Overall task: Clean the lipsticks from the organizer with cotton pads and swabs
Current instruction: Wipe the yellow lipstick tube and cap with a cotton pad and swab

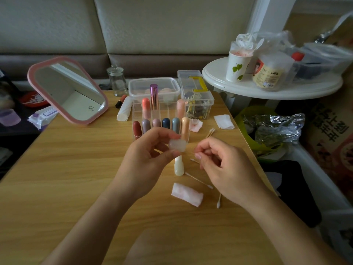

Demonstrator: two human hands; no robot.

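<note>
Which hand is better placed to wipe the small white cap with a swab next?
The right hand, I think. It already pinches a swab right beside the cap, and the left hand is busy holding that cap.

Organizer (161, 119) behind the hands, mirror (68, 90) to its left.

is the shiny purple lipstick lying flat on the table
No, the purple lipstick stands upright in the back row of the clear organizer.
</note>
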